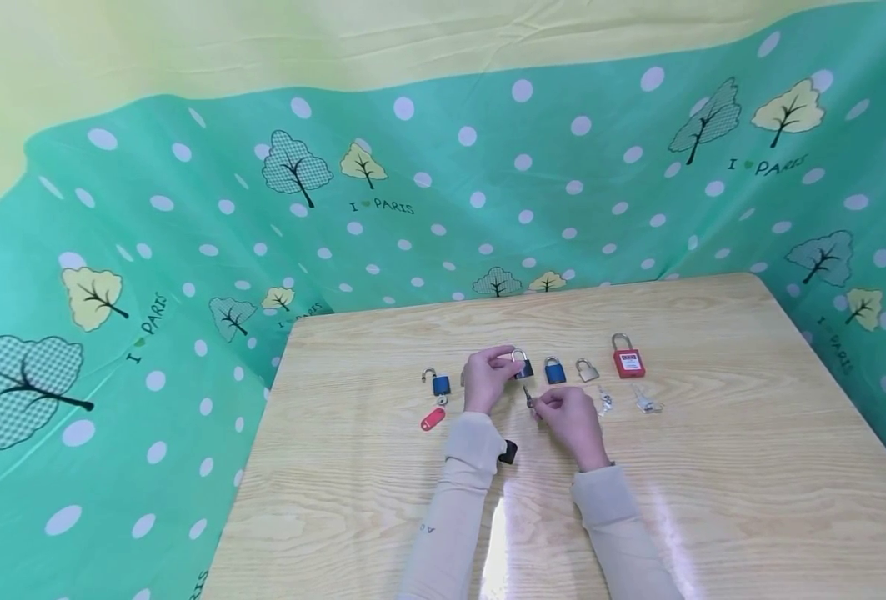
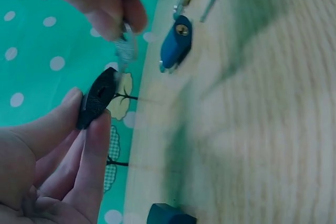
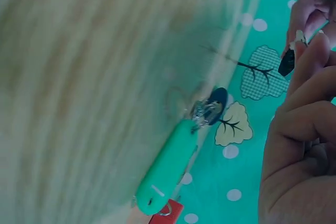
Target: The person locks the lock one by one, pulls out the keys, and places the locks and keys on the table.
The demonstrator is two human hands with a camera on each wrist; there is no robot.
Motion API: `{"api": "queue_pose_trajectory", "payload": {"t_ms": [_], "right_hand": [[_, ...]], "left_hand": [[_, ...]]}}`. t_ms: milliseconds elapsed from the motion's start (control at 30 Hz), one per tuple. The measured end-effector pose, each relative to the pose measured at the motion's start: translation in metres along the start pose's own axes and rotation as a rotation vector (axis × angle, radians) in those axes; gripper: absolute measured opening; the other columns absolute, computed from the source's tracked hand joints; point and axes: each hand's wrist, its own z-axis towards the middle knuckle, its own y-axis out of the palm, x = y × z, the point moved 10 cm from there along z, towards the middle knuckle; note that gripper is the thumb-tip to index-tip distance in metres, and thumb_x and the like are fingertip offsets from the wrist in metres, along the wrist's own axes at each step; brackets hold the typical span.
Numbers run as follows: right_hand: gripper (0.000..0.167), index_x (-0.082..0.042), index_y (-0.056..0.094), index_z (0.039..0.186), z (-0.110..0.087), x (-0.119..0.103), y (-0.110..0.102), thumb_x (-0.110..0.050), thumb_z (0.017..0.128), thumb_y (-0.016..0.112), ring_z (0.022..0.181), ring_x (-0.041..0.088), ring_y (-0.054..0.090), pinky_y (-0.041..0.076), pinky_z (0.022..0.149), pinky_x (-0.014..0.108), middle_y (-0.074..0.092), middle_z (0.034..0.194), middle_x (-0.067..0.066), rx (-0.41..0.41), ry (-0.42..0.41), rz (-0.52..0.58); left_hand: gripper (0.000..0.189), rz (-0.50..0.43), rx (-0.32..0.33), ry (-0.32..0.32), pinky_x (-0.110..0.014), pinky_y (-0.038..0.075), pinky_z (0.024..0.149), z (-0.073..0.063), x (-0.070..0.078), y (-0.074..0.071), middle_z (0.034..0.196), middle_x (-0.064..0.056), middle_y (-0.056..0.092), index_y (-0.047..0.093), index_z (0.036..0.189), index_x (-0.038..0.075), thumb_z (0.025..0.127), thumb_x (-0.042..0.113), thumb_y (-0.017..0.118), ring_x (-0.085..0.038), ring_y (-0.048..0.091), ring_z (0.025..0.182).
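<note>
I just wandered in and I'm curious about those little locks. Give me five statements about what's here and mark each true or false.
1. The left hand holds a black padlock. True.
2. The right hand is empty. False: it pinches a key.
3. Seen from the head camera, the red padlock is the leftmost lock on the table. False: it is the rightmost.
4. A red tag lies near the open blue padlock. True.
5. The cloth behind the table is all red. False: its lower part is green with pale dots and trees.
</note>
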Motion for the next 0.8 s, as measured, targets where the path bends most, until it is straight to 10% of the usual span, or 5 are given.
{"api": "queue_pose_trajectory", "payload": {"t_ms": [800], "right_hand": [[0.03, -0.012, 0.06, 0.06, 0.007, -0.002, 0.018, -0.018, 0.085, 0.075, 0.053, 0.016, 0.05, 0.036, 0.048, 0.027, 0.056, 0.057, 0.0, -0.09, 0.034, -0.379]], "left_hand": [[0.023, 0.157, -0.001, -0.044, -0.024, 0.056, 0.068, 0.004, -0.017, 0.014, 0.085, -0.003, 0.076, 0.076, 0.1, 0.01, 0.079, 0.016, 0.084, -0.01, 0.069, 0.074]]}}
